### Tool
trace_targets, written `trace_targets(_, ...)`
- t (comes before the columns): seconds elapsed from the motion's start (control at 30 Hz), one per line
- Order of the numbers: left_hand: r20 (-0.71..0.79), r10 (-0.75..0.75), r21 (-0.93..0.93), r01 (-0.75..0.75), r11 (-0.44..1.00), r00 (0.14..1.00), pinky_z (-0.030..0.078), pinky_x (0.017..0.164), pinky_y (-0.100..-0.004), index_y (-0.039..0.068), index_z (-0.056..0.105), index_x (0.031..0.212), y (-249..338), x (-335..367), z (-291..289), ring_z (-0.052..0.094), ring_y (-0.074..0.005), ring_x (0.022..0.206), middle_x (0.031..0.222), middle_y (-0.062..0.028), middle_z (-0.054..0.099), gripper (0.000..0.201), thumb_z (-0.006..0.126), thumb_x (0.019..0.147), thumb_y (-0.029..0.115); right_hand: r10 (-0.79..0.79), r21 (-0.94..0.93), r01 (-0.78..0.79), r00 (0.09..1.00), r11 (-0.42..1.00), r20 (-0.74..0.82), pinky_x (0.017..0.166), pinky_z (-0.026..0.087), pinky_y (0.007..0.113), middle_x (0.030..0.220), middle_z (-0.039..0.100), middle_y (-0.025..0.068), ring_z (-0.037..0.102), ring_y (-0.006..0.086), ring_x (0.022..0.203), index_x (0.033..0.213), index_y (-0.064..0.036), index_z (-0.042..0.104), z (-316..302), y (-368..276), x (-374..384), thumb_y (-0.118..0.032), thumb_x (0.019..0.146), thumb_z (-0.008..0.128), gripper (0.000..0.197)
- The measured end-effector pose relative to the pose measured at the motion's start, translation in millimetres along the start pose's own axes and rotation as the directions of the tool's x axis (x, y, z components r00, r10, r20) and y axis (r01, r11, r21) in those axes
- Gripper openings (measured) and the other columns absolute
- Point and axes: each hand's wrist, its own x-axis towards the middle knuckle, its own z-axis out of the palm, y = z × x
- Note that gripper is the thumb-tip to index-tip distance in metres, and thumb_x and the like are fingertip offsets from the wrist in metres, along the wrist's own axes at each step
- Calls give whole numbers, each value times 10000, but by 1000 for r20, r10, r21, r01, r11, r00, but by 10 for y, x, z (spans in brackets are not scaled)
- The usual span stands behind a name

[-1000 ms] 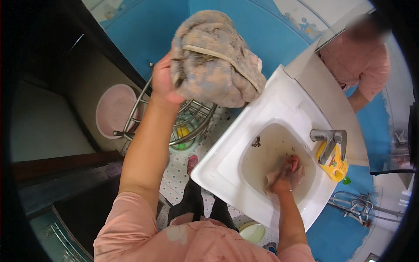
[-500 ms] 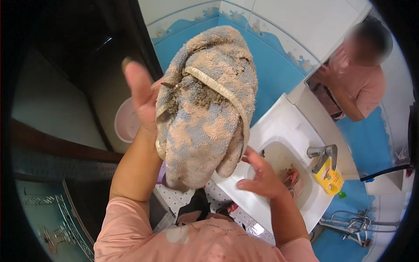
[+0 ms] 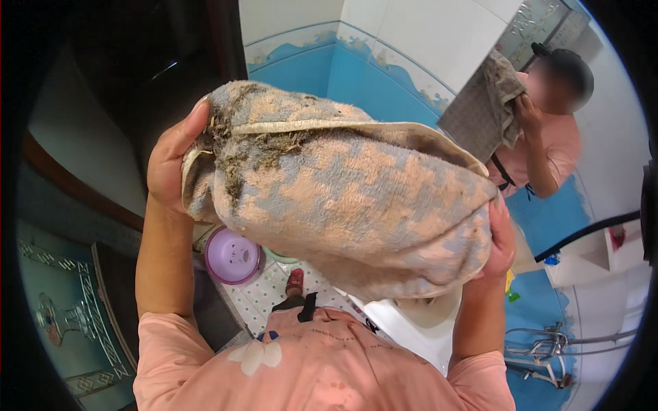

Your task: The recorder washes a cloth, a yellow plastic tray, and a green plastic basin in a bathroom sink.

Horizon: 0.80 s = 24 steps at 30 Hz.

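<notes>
A thick, fluffy towel (image 3: 356,185) in peach and blue-grey patches spans the space between my hands, folded over with a pale bound edge running across it. Dark, clumped debris clings to the cloth near its left end and along that edge. My left hand (image 3: 175,161) grips the left end, thumb up on top of the fold. Closed on the right end is my right hand (image 3: 500,240), its fingers partly hidden by the cloth. The towel hangs above the white washbasin (image 3: 432,322) and covers most of it.
A purple basin (image 3: 233,255) stands on the tiled floor (image 3: 257,294) at lower left. On the right wall hangs a mirror (image 3: 473,116) reflecting a person with the towel. Shower fittings (image 3: 548,342) are at the lower right, and a dark doorway opens on the left.
The towel has turned from upright to lying crosswise and come down over the washbasin. My right hand, free before, now grips its right end; my left hand has moved left and closed on it.
</notes>
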Motion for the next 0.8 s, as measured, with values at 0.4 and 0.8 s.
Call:
trace_targets(0.4, -64, -225, 458, 229, 859, 972, 476, 868, -283, -72, 486, 1147, -454, 34, 555, 612, -183, 930, 1053, -145, 604, 446, 642, 766, 98, -9, 167, 47, 974, 985, -225, 781, 458, 295, 990, 609, 137, 588, 209, 873, 1069, 21, 556, -286, -731, -500, -278, 929, 442, 349)
trace_targets(0.8, 261, -354, 320, 265, 910, 898, 470, 878, -290, -85, 417, 1208, -869, 191, 971, 605, -186, 992, 1089, -159, 598, 509, 636, 779, 81, -290, -24, 289, 949, 957, -123, 738, 472, 295, 927, 624, 137, 606, 221, 830, 1013, -2, 587, -881, -1185, -1254, -395, 880, 498, 425)
